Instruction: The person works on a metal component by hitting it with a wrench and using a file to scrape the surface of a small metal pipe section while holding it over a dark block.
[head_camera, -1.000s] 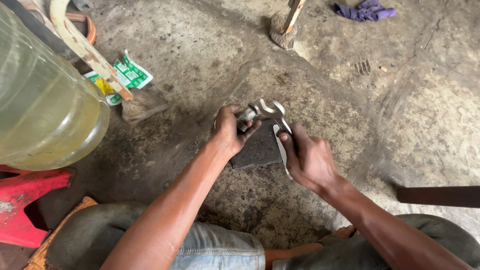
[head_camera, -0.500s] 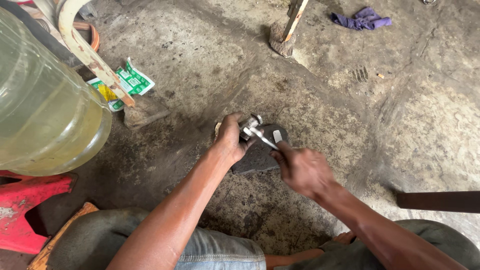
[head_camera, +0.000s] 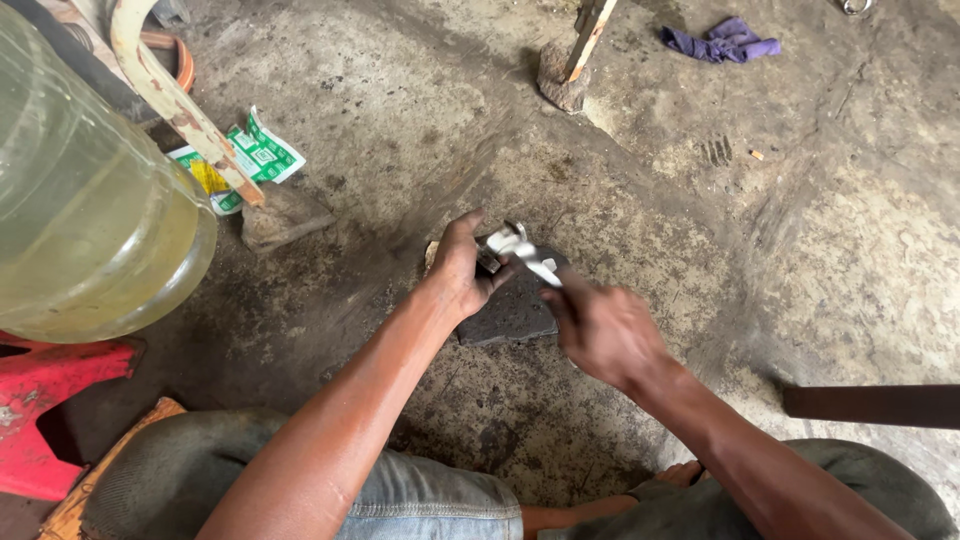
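Our left hand (head_camera: 462, 272) pinches a small metal part (head_camera: 492, 255) over a dark flat stone (head_camera: 510, 315) on the floor. Our right hand (head_camera: 598, 325) is closed around a shiny wrench (head_camera: 528, 256) set on that part. We judge the work mid-way, with the wrench engaged and the part not yet put down.

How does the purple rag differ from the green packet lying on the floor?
The purple rag is soft cloth, crumpled into a heap; the green packet is thin, printed and lies nearly flat. The rag lies far off at the top right; the packet lies at the left beside a stone. Both lie on the dirty floor, untouched by either hand.
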